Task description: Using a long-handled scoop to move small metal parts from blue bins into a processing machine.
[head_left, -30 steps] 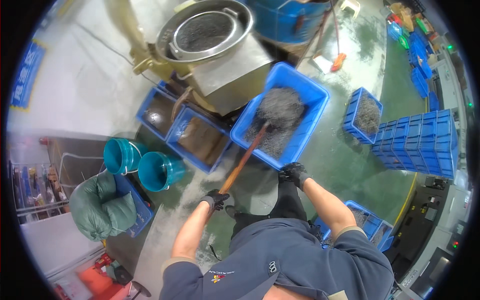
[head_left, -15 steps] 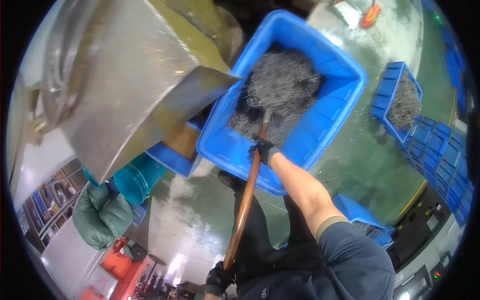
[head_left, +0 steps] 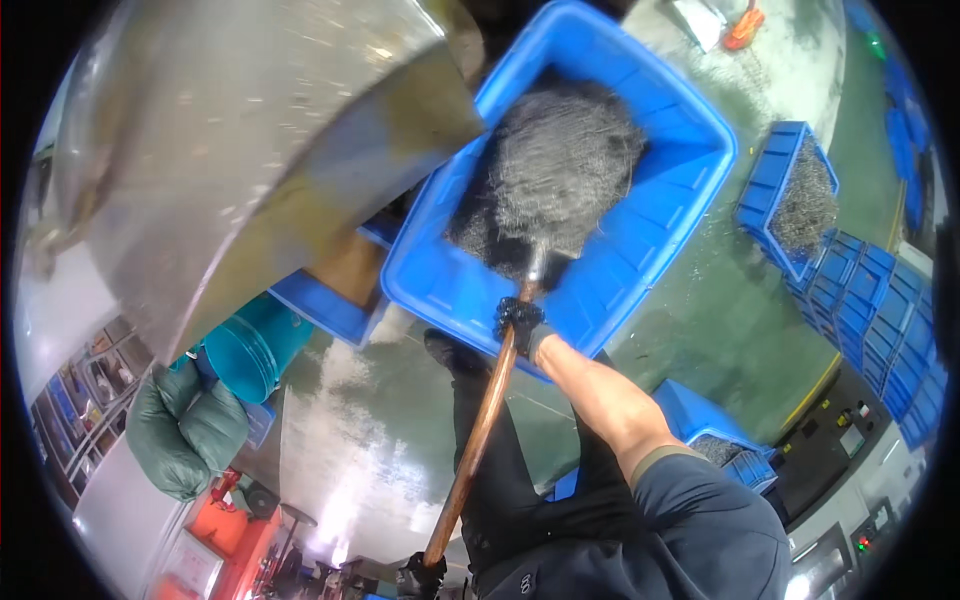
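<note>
Ur black-gloved R hand (head_left: pixel 519 318) is wrapped round the wooden-handled shovel (head_left: pixel 480 440), just below the metal socket, by the near edge of the big blue plastic bin (head_left: pixel 670 190). Ur L hand (head_left: pixel 420 575), gloved too, is closed on the tail end of the handle, down at the bottom of the view. Blade end's within the bin, w/ a blurry grey heap of metal shavings (head_left: pixel 570 165) on it. Sheet-metal chute (head_left: pixel 270 130) is upper left, teal bucket (head_left: pixel 250 352) below it. Blue crate (head_left: pixel 762 190) w/ more shavings is off to the R, well apart.
</note>
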{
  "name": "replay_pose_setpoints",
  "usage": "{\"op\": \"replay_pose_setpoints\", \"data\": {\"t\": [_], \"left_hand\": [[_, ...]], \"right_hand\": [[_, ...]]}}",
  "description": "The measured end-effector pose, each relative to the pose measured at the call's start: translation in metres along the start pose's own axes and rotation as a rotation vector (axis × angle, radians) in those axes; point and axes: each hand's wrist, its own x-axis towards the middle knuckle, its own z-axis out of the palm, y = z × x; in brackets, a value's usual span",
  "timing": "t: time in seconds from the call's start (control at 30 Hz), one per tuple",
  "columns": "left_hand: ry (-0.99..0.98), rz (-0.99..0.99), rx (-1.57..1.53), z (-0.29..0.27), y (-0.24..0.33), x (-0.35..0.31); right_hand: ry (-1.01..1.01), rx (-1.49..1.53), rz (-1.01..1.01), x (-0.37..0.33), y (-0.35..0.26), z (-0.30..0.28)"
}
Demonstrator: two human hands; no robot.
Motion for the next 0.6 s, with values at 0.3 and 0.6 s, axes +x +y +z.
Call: {"op": "replay_pose_setpoints", "data": {"t": [0.3, 0.6], "left_hand": [[0.0, 0.379, -0.179, -0.052, -0.054, -0.05], [-0.203, 0.144, -1.267, -0.127, -0.168, -0.059]], "right_hand": [[0.155, -0.096, -0.149, -0.072, 0.04, 0.036], [0.034, -0.107, -0.266, -0.174, 0.074, 0.117]]}}
